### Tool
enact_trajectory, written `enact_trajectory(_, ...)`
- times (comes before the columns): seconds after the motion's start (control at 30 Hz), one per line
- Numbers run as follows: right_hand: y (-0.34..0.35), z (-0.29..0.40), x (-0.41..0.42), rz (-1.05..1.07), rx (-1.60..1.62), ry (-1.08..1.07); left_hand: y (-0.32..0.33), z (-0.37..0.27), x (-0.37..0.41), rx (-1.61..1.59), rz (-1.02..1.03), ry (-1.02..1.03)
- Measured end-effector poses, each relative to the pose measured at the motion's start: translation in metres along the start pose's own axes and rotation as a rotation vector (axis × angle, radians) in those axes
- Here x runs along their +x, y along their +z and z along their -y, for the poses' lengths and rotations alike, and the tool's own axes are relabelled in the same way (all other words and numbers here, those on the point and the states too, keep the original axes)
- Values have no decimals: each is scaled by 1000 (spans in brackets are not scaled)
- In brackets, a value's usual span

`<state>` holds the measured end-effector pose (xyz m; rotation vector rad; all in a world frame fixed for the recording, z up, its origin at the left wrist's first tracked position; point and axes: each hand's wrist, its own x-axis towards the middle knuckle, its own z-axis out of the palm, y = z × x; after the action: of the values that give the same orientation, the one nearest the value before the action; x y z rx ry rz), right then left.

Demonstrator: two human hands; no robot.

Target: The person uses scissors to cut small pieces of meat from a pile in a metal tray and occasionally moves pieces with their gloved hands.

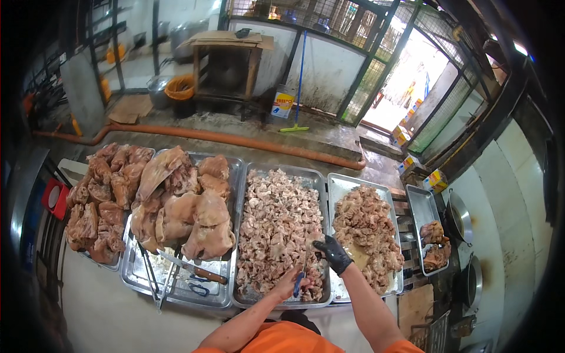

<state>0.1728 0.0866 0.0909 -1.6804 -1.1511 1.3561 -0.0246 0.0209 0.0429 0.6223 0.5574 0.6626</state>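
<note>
Over a metal tray (325, 282) of cut meat pieces (278, 212), my bare left hand (289, 281) grips blue-handled scissors (299, 284). The scissor blades point away from me, towards a piece of meat (315, 241). That piece is pinched in the black-gloved fingers of my right hand (334, 254), above the tray's right side. How far the blades overlap it is hard to tell. To the right, another tray (344, 183) carries a heap of browner meat (364, 225) with some liquid.
Left of me, large cooked meat pieces (194, 216) fill a tray (176, 291), with tongs (161, 287), a wooden-handled knife (207, 274) and blue-handled scissors (198, 289). More meat (99, 189) lies farther left. A small tray (426, 205) sits far right near woks (474, 282). An orange pipe (238, 139) crosses the floor.
</note>
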Motion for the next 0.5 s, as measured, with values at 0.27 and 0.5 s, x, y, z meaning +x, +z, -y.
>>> enact_trajectory(0.27, 6, 13, -8, -47, -38, -68, -7, 14, 21, 261, -11, 60)
enact_trajectory(0.5, 0, 31, -11, 85, -227, 4, -13, 3, 26, 70, -69, 60)
